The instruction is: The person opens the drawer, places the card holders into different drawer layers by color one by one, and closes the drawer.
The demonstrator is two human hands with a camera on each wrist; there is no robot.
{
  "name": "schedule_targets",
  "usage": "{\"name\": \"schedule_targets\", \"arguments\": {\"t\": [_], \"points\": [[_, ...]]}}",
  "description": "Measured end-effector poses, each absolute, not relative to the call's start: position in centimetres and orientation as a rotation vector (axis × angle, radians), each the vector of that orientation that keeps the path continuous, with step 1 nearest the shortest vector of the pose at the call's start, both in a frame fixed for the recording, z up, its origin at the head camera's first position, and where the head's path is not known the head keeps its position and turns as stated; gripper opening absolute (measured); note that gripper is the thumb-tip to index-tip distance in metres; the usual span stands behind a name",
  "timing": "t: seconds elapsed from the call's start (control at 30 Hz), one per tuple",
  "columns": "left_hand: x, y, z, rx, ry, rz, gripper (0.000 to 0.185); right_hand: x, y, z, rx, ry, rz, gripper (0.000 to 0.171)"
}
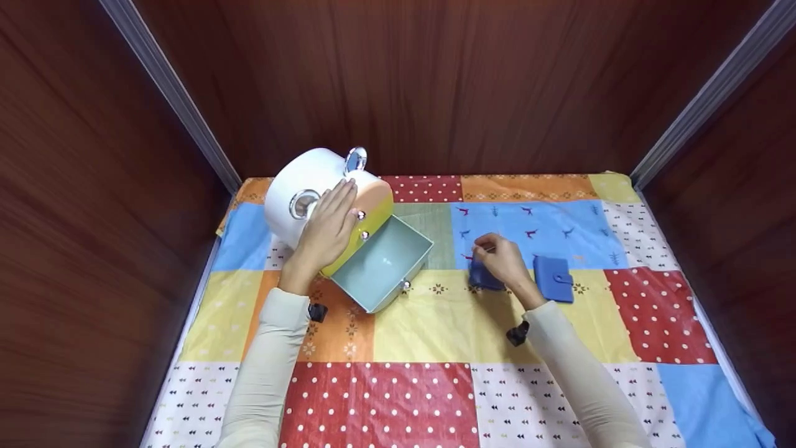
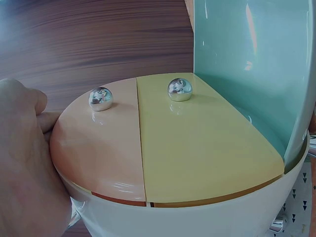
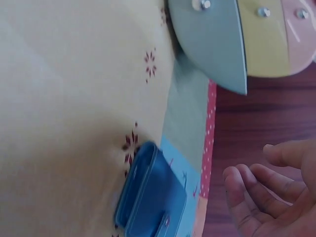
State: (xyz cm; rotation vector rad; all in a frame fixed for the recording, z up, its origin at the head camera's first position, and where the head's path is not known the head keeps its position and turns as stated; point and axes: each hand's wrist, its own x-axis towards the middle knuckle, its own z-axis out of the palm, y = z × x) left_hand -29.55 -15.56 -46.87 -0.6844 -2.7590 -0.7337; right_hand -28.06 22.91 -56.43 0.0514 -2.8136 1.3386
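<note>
My left hand [image 1: 326,227] rests with straight fingers on top of a white, rounded jewelry-style drawer box [image 1: 283,196]. Its peach drawer [image 2: 98,148] and yellow drawer [image 2: 202,148] are closed, each with a round silver knob. The pale green drawer [image 1: 380,264] is swung out toward the right. Over a dark blue wallet [image 1: 484,278] hovers my right hand [image 1: 500,256], thumb and fingers loosely bent. In the right wrist view a gap shows between that thumb and the fingertips, with nothing held. A lighter blue wallet [image 1: 552,277] with a snap strap lies just to the right.
A patchwork cloth [image 1: 423,323] covers the table. Brown wood-grain panels [image 1: 435,87] stand at the back and both sides, with metal strips at the corners. A shiny oval handle or mirror [image 1: 356,159] sticks up from the box's back edge.
</note>
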Motion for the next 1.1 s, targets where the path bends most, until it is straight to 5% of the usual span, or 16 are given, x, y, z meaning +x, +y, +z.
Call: {"name": "schedule_targets", "arguments": {"t": [1.1], "points": [[-29.7, -15.6, -46.9, -0.666, -2.793, -0.726, 0.056, -28.1, 28.4, -58.8, -0.318, -2.978, 1.284, 0.042]]}}
